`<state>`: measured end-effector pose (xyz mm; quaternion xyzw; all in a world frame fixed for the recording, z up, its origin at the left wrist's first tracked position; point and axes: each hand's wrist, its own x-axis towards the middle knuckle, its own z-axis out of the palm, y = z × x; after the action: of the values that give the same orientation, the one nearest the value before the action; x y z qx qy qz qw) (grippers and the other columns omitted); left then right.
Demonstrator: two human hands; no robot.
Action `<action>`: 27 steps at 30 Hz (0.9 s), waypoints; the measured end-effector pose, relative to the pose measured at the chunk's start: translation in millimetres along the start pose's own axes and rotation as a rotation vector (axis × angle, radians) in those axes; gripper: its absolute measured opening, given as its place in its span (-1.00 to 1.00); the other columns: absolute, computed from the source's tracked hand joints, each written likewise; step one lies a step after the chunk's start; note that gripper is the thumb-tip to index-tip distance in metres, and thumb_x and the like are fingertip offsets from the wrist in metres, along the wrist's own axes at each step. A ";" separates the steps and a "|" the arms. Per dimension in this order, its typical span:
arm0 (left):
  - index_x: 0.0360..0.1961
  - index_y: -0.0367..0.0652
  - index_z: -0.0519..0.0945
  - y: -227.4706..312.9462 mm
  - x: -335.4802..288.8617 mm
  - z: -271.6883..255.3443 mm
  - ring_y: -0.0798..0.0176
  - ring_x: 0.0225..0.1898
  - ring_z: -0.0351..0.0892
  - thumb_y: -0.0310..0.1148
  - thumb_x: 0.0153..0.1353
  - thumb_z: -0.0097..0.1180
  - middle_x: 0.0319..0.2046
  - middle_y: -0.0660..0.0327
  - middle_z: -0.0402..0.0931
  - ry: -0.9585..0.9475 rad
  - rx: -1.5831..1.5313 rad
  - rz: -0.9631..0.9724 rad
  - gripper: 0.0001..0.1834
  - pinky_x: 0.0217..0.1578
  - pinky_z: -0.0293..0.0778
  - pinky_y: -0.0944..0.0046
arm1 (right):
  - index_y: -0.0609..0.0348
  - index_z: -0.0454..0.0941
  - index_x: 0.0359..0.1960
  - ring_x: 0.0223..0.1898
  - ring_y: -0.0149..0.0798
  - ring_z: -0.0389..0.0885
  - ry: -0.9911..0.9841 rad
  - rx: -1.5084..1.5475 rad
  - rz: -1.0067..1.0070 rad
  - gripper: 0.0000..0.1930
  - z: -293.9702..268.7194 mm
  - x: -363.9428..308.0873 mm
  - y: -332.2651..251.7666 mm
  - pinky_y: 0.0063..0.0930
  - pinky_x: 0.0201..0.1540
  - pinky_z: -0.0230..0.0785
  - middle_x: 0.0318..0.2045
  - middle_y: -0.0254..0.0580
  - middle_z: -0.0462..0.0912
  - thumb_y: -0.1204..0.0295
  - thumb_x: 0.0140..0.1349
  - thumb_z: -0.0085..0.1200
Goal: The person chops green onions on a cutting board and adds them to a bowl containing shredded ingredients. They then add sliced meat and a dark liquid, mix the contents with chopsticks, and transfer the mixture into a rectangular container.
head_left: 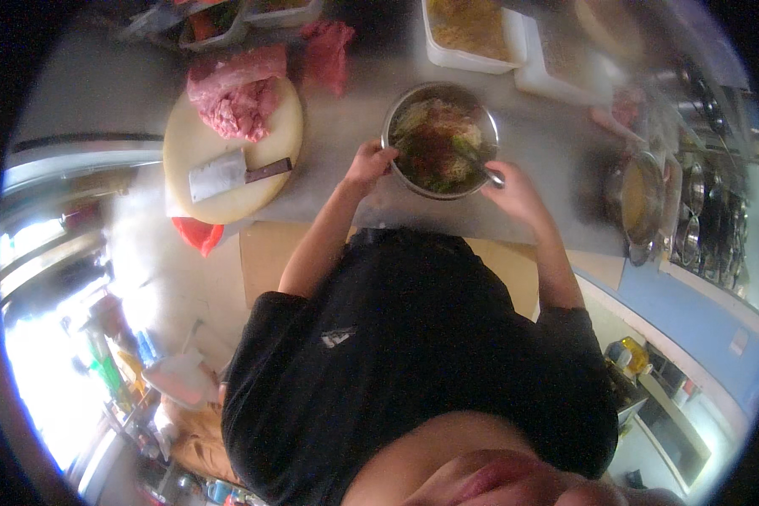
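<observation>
A round stainless steel mixing bowl (491,126) stands on the metal worktop in front of me, holding a mix of chopped green, pale bits and a reddish-brown patch. My left hand (369,164) grips its left rim, thumb at the edge. At the right rim, my right hand (513,191) is closed round the handle of a metal spoon (495,178), whose head is sunk in the food and hidden. To the left, a cleaver (217,174) with a dark handle lies on a round cutting board (274,196), below a heap of raw meat (243,105).
Beyond the bowl sit a white tub of yellowish food (472,61) and another white container (556,86). A red cloth-like piece (327,52) lies behind the board. Toward the right edge is a metal pan (639,198), with several ladles (693,190) hanging beside it.
</observation>
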<state>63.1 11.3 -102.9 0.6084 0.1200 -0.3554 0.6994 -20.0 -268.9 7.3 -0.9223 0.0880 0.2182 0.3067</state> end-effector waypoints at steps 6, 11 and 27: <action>-0.30 -0.32 0.52 -5.2 -10.8 16.1 0.32 -0.47 0.40 -0.36 0.15 0.15 -0.49 0.24 0.44 0.127 0.055 0.057 -0.78 -0.47 0.36 0.25 | 0.36 0.53 -0.56 -0.65 -0.04 0.55 0.155 -0.455 -0.013 -0.64 10.7 19.8 -17.5 -0.10 -0.48 0.49 -0.66 -0.07 0.59 0.27 0.24 0.06; -0.25 -0.35 0.52 -0.3 -5.8 30.7 0.30 -0.49 0.41 -0.39 0.17 0.11 -0.48 0.20 0.46 0.174 0.054 -0.024 -0.78 -0.50 0.35 0.25 | 0.31 0.50 -0.28 -0.30 -0.10 0.55 0.245 -0.376 -0.273 -0.80 6.5 39.3 -10.8 -0.11 -0.28 0.49 -0.24 0.05 0.49 0.38 0.23 0.06; -0.23 -0.22 0.44 7.3 2.2 23.0 0.28 -0.53 0.41 -0.40 0.21 0.09 -0.45 0.17 0.45 0.107 -0.073 -0.063 -0.83 -0.51 0.48 0.19 | 0.23 0.63 -0.37 -0.48 -0.06 0.62 0.225 0.006 0.121 -0.66 -11.8 66.3 24.6 -0.15 -0.37 0.46 -0.52 -0.01 0.63 0.14 0.11 0.20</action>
<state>63.3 -10.9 -93.3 0.5965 0.1892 -0.3395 0.7022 35.8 -297.6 -27.5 -0.9331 0.1779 0.1310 0.2839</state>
